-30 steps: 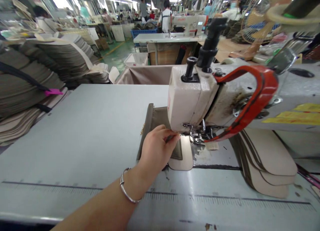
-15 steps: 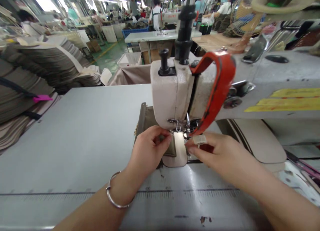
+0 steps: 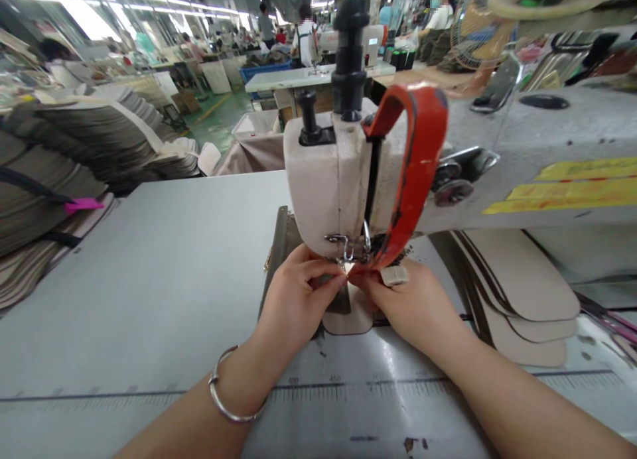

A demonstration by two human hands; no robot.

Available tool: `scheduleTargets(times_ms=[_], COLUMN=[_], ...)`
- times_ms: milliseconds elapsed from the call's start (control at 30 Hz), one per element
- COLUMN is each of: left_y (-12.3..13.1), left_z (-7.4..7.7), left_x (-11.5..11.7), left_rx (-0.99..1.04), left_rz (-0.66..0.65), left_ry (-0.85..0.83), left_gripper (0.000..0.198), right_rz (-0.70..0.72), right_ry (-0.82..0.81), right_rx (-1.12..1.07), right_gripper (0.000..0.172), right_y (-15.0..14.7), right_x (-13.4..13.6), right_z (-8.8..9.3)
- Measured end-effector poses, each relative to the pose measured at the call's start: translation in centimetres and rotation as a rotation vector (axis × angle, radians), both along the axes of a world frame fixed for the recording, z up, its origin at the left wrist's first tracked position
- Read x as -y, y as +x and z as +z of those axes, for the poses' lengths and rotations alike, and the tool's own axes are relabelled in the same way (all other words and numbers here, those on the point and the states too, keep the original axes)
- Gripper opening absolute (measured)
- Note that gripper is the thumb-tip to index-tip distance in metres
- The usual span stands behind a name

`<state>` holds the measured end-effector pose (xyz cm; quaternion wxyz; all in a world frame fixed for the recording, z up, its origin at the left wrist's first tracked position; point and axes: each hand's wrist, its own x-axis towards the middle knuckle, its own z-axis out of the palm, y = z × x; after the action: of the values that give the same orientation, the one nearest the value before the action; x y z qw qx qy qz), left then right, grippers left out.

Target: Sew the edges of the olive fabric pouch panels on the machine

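Under the sewing machine's (image 3: 316, 180) head, both my hands meet fingertip to fingertip beside the needle area. My left hand (image 3: 301, 296) is closed in a pinch. My right hand (image 3: 411, 296), with a pale band round one finger, is pinched too. Whatever sits between the fingertips is too small to make out. An olive-brown fabric piece (image 3: 340, 304) lies below my left fingers. Under it, a cream rounded panel (image 3: 348, 324) shows its front edge. Behind my left hand, a dark olive strip (image 3: 273, 253) with a small brass-coloured part runs along the work.
An orange-red curved bar (image 3: 423, 154) arches down in front of the machine head. Cream panels with dark edges (image 3: 527, 280) lie in a stack at right. Tall piles of grey panels (image 3: 114, 127) stand left of the table (image 3: 199, 260). Co-workers are farther back.
My right hand has moved left, so its fingertips now meet my left ones. More of the panel stack at right shows. The view has shifted slightly.
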<state>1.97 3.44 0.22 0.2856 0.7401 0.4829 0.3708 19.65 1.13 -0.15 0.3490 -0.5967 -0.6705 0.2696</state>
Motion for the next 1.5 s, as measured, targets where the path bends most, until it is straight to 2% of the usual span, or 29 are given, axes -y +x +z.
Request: scheduleTargets(times_ms=[233, 433, 733, 1067, 1500], left_y=[-0.4, -0.2, 0.5, 0.4, 0.7], left_z=[0.2, 0.6, 0.0, 0.0, 0.3], left_x=[0.2, 0.6, 0.5, 0.3, 0.1], left_rx=[-0.023, 0.008, 0.024, -0.035, -0.118], left_rz=[0.055, 0.021, 0.007, 0.056, 0.24], left_ry=[0.0, -0.047, -0.094, -0.042, 0.025], left_gripper=[0.004, 0.006, 0.008, 0.005, 0.009], right_rz=[-0.087, -0.133, -0.105, -0.009, -0.071], right_ry=[-0.032, -0.041, -0.045, -0.029, -0.006], right_rx=[0.01, -0.057, -0.085, -0.061, -0.041], right_gripper=[0.014, 0.013, 0.008, 0.009, 0.009], right_y=[0.0, 0.2, -0.1, -0.3, -0.5], right_x=[-0.1, -0.2, -0.2, -0.1, -0.2], right_z=[0.1, 0.1, 0.3, 0.6, 0.4])
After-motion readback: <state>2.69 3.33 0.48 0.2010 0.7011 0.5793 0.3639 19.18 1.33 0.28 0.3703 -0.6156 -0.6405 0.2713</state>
